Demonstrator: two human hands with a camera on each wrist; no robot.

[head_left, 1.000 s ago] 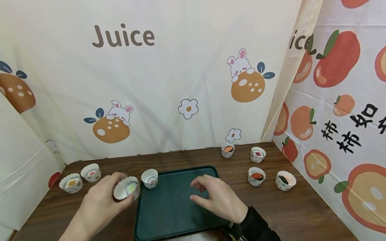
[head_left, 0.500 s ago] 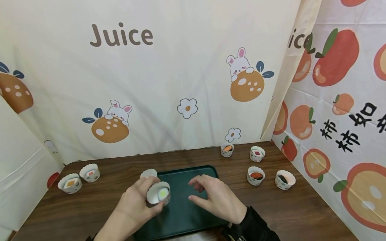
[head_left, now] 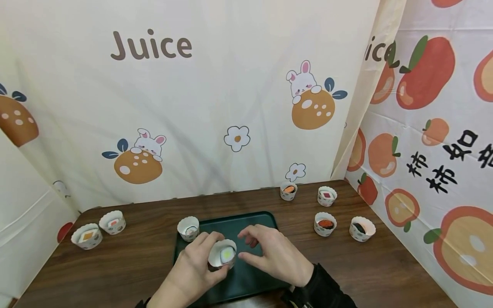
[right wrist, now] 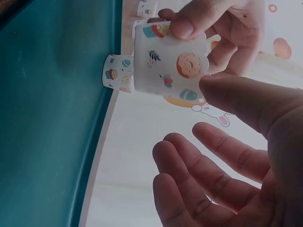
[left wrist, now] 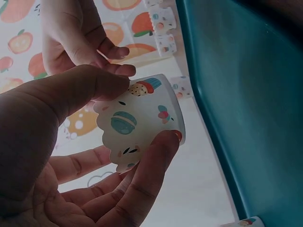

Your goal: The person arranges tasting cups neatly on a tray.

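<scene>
My left hand [head_left: 192, 267] grips a white paper baking cup [left wrist: 142, 113] with a scalloped rim and printed sweets. Inside the cup sits a small white roll piece [head_left: 227, 255] with a yellow-green centre. Held this way, the cup is over the dark green tray [head_left: 250, 273], its mouth tipped toward the head camera. On the right, my right hand [head_left: 277, 254] hovers over the tray with relaxed fingers. Its thumb tip [right wrist: 210, 87] lies right at the cup's scalloped rim in the right wrist view.
Another baking cup [head_left: 188, 228] with a white piece stands at the tray's far left corner. Two filled cups, one with an orange-centred piece [head_left: 87, 235], stand at the table's left. Several more, including one with red filling [head_left: 325, 223], stand at the right. A printed curtain [head_left: 231, 85] rises behind.
My left hand has carried the baking cup rightward from beside the tray to over it, close to my right hand. The right hand has stayed nearly still.
</scene>
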